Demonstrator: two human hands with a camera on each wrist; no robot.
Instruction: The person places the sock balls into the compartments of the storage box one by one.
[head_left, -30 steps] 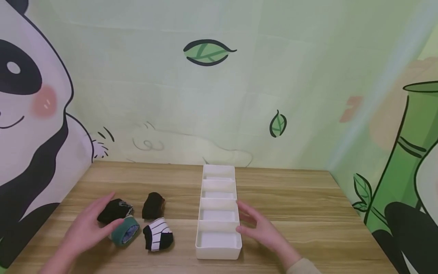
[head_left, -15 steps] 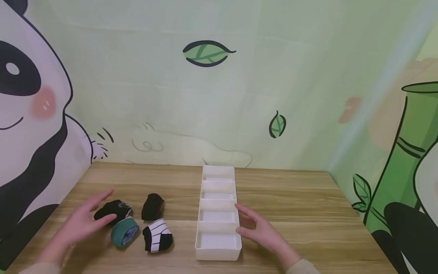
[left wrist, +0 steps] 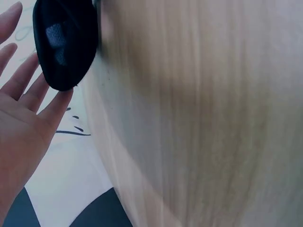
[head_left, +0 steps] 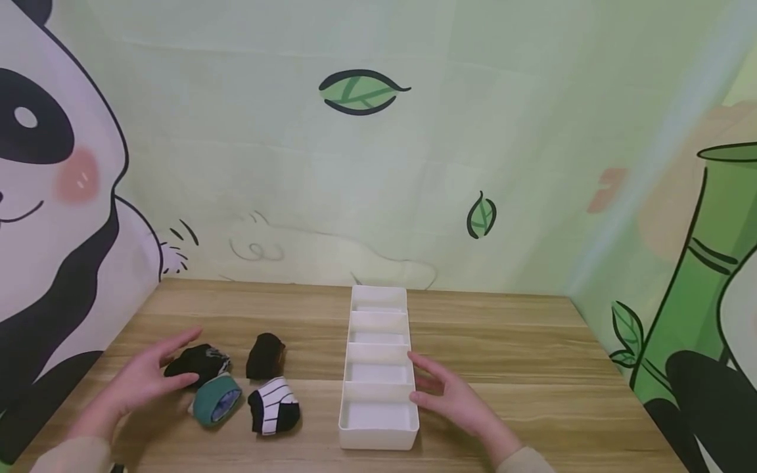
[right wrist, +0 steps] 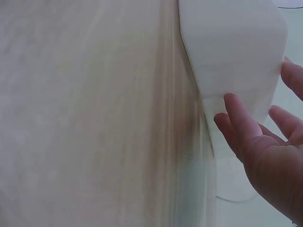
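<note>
Your left hand is flat with relaxed fingers, fingertips against the rolled black sock on the wooden table. Its grip holds nothing. Your right hand is open too, fingers resting on the side of the long white plastic divided organizer box. A green rolled sock and a striped black-and-white sock sit just beside the black one.

You've got a light wood-grain worktop pushed into the corner. Sitting on it near the middle is a long white organizer tray split into four compartments, running front to back. Left of that there's a little cluster of four rolled socks: a black one, another black one, a green one and a black-and-white striped one.
</note>
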